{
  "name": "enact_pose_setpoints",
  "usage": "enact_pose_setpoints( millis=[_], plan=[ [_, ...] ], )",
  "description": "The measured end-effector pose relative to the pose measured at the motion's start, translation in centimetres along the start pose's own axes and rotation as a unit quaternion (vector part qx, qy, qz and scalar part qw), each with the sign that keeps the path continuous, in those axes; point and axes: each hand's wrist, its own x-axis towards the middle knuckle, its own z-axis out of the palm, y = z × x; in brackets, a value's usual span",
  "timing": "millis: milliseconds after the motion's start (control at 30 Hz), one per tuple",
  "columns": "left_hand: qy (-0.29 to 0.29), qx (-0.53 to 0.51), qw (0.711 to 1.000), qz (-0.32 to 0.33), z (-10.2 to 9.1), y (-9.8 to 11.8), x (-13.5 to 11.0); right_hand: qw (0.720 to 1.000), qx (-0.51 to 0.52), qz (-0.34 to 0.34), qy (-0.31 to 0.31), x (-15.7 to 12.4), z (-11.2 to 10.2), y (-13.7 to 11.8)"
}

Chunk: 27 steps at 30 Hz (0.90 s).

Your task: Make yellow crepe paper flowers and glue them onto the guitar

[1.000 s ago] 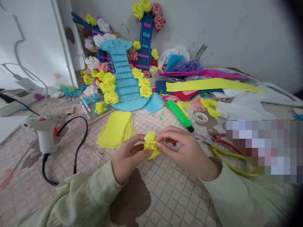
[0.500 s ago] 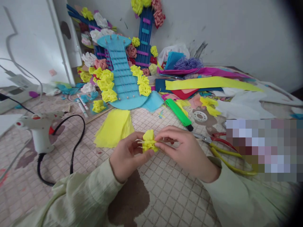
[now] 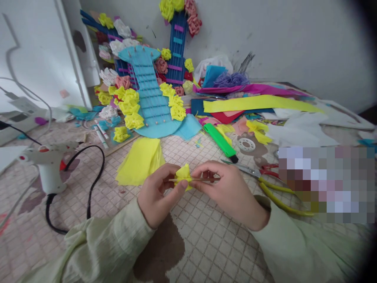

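Note:
Between my hands is a small piece of yellow crepe paper (image 3: 183,172), crumpled around a thin wooden stick (image 3: 206,179). My left hand (image 3: 161,192) pinches the paper, its thumb pressing the lower edge near the stick. My right hand (image 3: 228,188) grips the stick with thumb and fingers, close against the paper's right side. Just beyond my left hand lies a stack of yellow paper sheets (image 3: 140,161). A light-blue paper guitar shape (image 3: 147,92) trimmed with yellow paper flowers (image 3: 129,106) leans upright at the back.
A white glue gun (image 3: 50,169) with a looping black cable (image 3: 100,169) stands at the left. A green utility knife (image 3: 219,141), a white ring (image 3: 246,144) and yellow-handled scissors (image 3: 273,200) lie to the right. Yellow paper strip (image 3: 259,104) and scraps sit behind them.
The stick has turned to lie more plainly across the front of the yellow paper, and the paper has been rolled or folded over. The whole view has shifted slightly.

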Motion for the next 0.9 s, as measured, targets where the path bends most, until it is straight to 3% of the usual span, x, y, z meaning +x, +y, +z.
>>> enact_pose_setpoints(
  millis=[400, 567, 700, 900],
  plan=[
    [-0.011, 0.01, 1.0, -0.012, 0.1, 0.3, 0.2, 1.0, -0.017, -0.009, 0.009, 0.0, 0.1, 0.5],
    [0.022, -0.013, 0.999, -0.044, 0.0, 0.0, 0.5, 0.999, 0.001, -0.041, -0.031, 0.3, -0.1, 0.7],
    [0.064, -0.08, 0.993, -0.065, -0.2, 0.3, 0.7, 0.997, -0.003, -0.036, -0.063, 0.8, -1.1, 0.9],
    [0.111, -0.125, 0.981, -0.098, -0.7, 0.6, 1.0, 0.997, -0.067, -0.021, -0.042, 1.7, -3.8, 0.9]
  ],
)
